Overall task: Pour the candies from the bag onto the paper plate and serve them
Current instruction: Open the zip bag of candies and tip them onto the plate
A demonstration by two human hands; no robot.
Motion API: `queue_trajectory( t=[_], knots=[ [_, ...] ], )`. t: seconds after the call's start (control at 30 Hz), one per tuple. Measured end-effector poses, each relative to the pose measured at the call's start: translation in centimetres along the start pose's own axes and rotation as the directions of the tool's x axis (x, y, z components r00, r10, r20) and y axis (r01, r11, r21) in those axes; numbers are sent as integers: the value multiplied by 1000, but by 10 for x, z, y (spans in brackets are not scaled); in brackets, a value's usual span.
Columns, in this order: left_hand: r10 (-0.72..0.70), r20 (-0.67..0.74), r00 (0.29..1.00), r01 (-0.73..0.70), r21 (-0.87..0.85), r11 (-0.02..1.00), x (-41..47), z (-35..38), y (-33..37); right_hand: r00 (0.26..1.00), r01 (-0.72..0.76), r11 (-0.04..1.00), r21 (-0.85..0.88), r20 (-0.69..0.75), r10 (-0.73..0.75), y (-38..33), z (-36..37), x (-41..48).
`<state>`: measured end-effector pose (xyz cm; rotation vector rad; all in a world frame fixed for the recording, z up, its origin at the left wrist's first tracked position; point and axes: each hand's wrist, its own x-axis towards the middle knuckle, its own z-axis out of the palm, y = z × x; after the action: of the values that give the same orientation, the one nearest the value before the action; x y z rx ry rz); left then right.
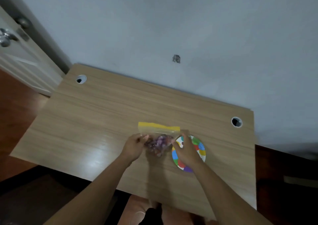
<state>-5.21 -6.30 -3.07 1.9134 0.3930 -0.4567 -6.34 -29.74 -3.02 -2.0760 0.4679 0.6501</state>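
A clear zip bag (159, 132) with a yellow seal strip along its top is held upright over the wooden table (96, 118). Purple and dark candies (159, 143) fill its lower part. My left hand (133, 146) grips the bag's left side. My right hand (186, 150) grips its right side, just under the seal. A round paper plate (200, 149) with coloured patches lies flat on the table right of the bag, partly hidden under my right hand. No candies show on the plate.
Two round cable holes sit in the table, one at the back left (81, 79) and one at the back right (236, 122). A pale wall runs behind the table. A door (15, 52) with a metal knob stands at the far left.
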Motion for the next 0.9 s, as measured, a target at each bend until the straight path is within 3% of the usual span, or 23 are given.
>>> queue_trajectory(
  t=[0.13, 0.23, 0.37, 0.63, 0.8, 0.9],
  knots=[
    [242, 41, 969, -245, 135, 960, -20, -7, 17, 963, 230, 962, -148, -110, -248, -17, -35, -19],
    [305, 72, 950, -313, 196, 929, -31, -9, 26, 932, 357, 899, -253, 34, -361, -30, -59, -35],
    [363, 126, 923, -383, 211, 899, -41, -13, 42, 896, 441, 833, -334, 210, -391, -40, -74, -53],
    [324, 81, 943, -333, 143, 932, -64, -7, 71, 942, 333, 921, -200, 114, -316, -52, -94, -71],
    [217, -104, 971, -207, 103, 973, -77, 13, 90, 978, 201, 979, -36, 63, -199, -48, -106, -78],
    [72, 85, 994, -60, -138, 989, -91, 30, 102, 990, 134, 986, 103, 35, -139, -47, -110, -87]
  ],
)
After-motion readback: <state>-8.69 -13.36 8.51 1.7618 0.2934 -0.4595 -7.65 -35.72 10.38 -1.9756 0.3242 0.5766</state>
